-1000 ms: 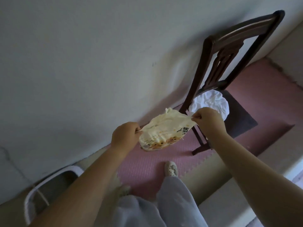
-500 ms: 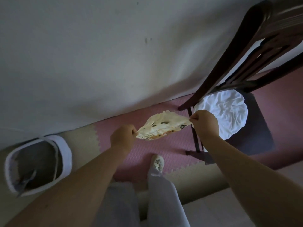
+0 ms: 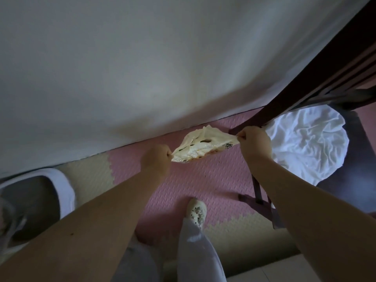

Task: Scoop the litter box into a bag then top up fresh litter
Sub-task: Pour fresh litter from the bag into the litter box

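- Between the two hands, above the pink floor mat (image 3: 203,180), hangs the bag (image 3: 203,146) — small, crumpled, cream-coloured plastic with print along its lower edge, stretched sideways and clear of the floor.
- Left hand (image 3: 155,157) pinches the bag's left edge in curled fingers. Right hand (image 3: 255,142) pinches the opposite edge the same way, so the mouth is pulled into a narrow slit, not a wide opening.
- Step in hand, as I judge it: opening the bag ready for scooping. Nothing seems to weigh it down, though its inside cannot be seen properly.
- Litter box (image 3: 67,192) sits on the floor at lower left by the wall (image 3: 162,58), white-rimmed with grey litter inside and well apart from the bag. A pale shape at its near edge may be a scoop — too blurred to tell.
- Next move probably calls for working the plastic layers apart, bringing the opened bag over to the box, and freeing one hand for the scoop.
- Further out, a dark wooden chair (image 3: 295,94) stands to the right with a rumpled white cloth (image 3: 309,143) on its seat, near the right hand. The person's foot in a pale slipper (image 3: 196,209) is below the bag.
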`<action>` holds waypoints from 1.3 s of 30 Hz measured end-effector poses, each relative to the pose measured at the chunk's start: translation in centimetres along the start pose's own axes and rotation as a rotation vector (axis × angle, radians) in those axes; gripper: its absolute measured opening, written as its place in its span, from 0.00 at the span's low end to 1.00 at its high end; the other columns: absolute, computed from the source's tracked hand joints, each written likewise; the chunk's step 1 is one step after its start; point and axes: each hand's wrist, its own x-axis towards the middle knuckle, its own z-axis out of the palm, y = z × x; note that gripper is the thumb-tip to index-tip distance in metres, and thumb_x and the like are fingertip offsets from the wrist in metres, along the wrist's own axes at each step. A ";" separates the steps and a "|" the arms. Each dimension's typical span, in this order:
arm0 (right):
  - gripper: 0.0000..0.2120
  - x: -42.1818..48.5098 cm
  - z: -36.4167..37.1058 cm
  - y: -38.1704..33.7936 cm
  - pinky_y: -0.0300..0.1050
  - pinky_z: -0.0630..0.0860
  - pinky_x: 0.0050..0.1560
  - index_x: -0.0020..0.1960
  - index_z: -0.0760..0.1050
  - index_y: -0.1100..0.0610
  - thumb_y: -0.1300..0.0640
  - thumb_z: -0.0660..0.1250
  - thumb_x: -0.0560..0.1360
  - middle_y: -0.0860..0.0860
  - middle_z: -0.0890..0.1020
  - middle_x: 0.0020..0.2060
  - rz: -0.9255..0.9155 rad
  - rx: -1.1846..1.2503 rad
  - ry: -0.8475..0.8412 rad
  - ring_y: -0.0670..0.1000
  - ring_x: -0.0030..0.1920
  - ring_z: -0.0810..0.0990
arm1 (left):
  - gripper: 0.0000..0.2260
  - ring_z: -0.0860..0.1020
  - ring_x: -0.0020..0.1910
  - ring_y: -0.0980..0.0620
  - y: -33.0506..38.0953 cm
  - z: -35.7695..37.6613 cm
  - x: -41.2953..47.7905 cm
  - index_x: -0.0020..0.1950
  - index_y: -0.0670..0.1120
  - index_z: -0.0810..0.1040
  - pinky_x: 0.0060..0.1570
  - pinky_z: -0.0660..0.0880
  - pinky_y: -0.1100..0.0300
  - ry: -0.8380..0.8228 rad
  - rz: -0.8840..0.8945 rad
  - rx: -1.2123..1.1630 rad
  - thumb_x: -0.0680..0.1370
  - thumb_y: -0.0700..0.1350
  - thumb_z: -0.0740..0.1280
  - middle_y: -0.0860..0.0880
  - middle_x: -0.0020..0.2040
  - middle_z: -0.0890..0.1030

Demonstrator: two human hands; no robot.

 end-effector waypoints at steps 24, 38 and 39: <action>0.11 2.9 9.8 1.9 0.43 0.70 0.42 0.57 0.77 0.58 0.61 0.62 0.77 0.56 0.80 0.52 -0.144 -0.024 -0.021 0.54 0.47 0.78 | 0.11 0.76 0.54 0.43 -1.8 6.6 7.0 0.59 0.44 0.77 0.45 0.67 0.58 -0.062 0.156 0.091 0.78 0.44 0.64 0.44 0.54 0.79; 0.19 -22.8 -19.8 -28.3 0.37 0.70 0.60 0.70 0.69 0.50 0.50 0.61 0.79 0.45 0.74 0.66 -0.816 0.163 0.272 0.45 0.63 0.73 | 0.31 0.62 0.74 0.52 -2.1 -34.0 -20.4 0.78 0.52 0.54 0.69 0.62 0.55 0.490 0.512 0.110 0.78 0.62 0.58 0.52 0.76 0.61; 0.21 -25.4 -21.5 -31.0 0.37 0.68 0.61 0.71 0.67 0.50 0.48 0.61 0.79 0.44 0.72 0.67 -0.857 0.139 0.279 0.45 0.64 0.72 | 0.31 0.60 0.75 0.52 -3.4 -36.8 -23.7 0.78 0.53 0.54 0.70 0.60 0.55 0.566 0.485 0.125 0.78 0.63 0.55 0.52 0.77 0.60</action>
